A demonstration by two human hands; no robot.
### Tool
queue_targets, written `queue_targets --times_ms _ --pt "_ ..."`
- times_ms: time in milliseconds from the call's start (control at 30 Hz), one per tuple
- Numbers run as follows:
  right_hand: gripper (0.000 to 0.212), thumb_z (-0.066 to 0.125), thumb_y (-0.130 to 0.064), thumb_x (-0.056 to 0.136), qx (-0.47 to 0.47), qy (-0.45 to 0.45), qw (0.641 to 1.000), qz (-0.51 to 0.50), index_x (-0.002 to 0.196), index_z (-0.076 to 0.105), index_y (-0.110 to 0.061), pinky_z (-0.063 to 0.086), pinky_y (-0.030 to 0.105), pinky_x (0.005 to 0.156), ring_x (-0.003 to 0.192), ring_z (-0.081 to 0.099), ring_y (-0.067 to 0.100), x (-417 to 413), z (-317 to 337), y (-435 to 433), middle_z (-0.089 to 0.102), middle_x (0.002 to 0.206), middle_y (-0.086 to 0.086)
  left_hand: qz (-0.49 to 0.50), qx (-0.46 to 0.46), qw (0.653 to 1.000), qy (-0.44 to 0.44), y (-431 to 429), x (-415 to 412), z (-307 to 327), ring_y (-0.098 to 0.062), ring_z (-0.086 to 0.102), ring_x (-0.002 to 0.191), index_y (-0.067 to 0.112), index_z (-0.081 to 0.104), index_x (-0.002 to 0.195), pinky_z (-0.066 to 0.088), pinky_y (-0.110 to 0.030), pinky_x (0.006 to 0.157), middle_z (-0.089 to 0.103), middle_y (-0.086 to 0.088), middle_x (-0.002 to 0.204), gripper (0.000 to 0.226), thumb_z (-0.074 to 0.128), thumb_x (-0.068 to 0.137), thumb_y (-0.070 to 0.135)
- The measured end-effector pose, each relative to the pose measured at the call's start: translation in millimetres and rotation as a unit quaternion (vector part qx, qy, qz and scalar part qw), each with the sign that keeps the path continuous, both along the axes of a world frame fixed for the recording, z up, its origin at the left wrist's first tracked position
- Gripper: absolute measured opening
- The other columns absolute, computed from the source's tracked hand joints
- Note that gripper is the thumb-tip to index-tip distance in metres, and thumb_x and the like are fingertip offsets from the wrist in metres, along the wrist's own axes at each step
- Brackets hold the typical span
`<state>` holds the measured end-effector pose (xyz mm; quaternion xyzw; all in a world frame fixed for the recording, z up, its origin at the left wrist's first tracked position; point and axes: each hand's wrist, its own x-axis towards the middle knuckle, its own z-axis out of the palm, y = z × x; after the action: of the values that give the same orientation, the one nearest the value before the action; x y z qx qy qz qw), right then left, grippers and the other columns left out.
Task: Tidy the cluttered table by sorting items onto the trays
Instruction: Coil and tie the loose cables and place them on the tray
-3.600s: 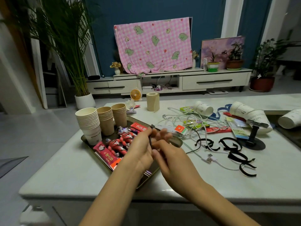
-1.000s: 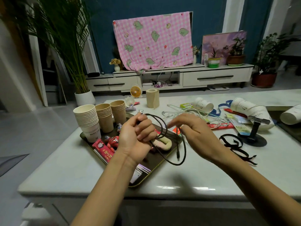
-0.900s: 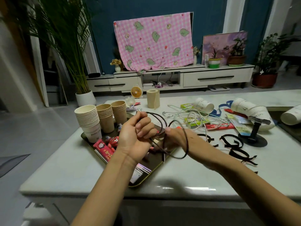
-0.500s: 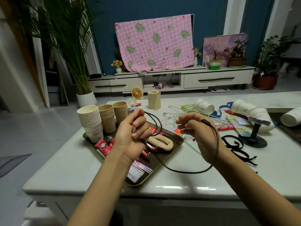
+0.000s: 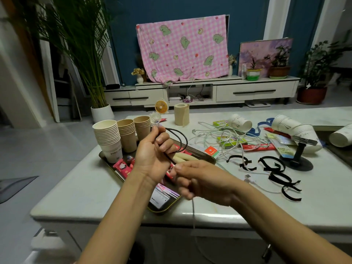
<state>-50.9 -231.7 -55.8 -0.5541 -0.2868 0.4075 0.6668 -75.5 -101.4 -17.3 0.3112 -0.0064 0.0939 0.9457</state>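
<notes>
Cup stacks (image 5: 109,138) sit on the tray (image 5: 161,210), the left hand (image 5: 150,158) and right hand (image 5: 205,182) grasp a half-coiled black cable (image 5: 181,137) in curled fingers, and white cables (image 5: 215,135) and black straps (image 5: 274,166) lie unsorted.

The black cable (image 5: 181,139) curls in loops above the dark tray (image 5: 163,210). One part hangs straight down.

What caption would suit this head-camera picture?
Left hand and right hand hold a thin black looped cable above a dark tray on a pale table.
</notes>
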Motion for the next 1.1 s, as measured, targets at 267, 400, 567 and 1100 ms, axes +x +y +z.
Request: queue_targets --times_ms 267,400,567,1100 --pt "0.027 0.063 -0.029 0.085 -0.202 -0.134 0.961 -0.132 0.061 0.061 -0.016 0.016 0.014 0.035 0.036 0.025 0.004 47 15 -37 0.039 0.045 -0.005 -0.119 0.256 0.958 0.053 29 -20 13 -0.002 0.042 0.033 0.012 0.054 0.081 0.033 -0.012 0.035 0.053 0.005 0.048 0.023 0.039 0.092 0.025" --pt "0.019 0.055 -0.019 0.092 -0.090 -0.082 0.968 -0.220 0.077 0.055 -0.007 0.018 0.013 0.032 0.032 0.025 0.002 45 27 -23 0.037 0.041 -0.007 -0.111 0.462 0.873 0.112 -2 -10 0 -0.012 0.062 0.047 0.003 0.058 0.096 0.043 -0.016 0.041 0.072 -0.010 0.070 0.031 0.035 0.099 0.023" --pt "0.025 0.051 -0.016 0.092 -0.079 -0.347 0.871 -0.339 0.071 0.063 -0.011 0.037 0.028 0.051 0.050 0.048 0.012 5 17 13 0.055 0.056 0.001 0.011 0.350 0.916 0.196 -24 5 -23 -0.018 0.066 0.062 0.008 0.061 0.091 0.053 -0.029 0.063 0.069 -0.010 0.072 0.051 0.025 0.100 0.043" --pt "0.019 0.051 -0.016 0.094 -0.056 -0.319 0.939 -0.111 0.081 0.065 -0.012 0.038 0.019 0.045 0.043 0.045 0.011 -17 -22 -18 0.044 0.046 -0.005 -0.137 0.058 0.987 0.062 13 -10 -7 -0.004 0.023 0.027 0.016 0.045 0.058 0.018 -0.016 0.037 0.027 0.009 0.037 0.029 0.046 0.085 0.026"
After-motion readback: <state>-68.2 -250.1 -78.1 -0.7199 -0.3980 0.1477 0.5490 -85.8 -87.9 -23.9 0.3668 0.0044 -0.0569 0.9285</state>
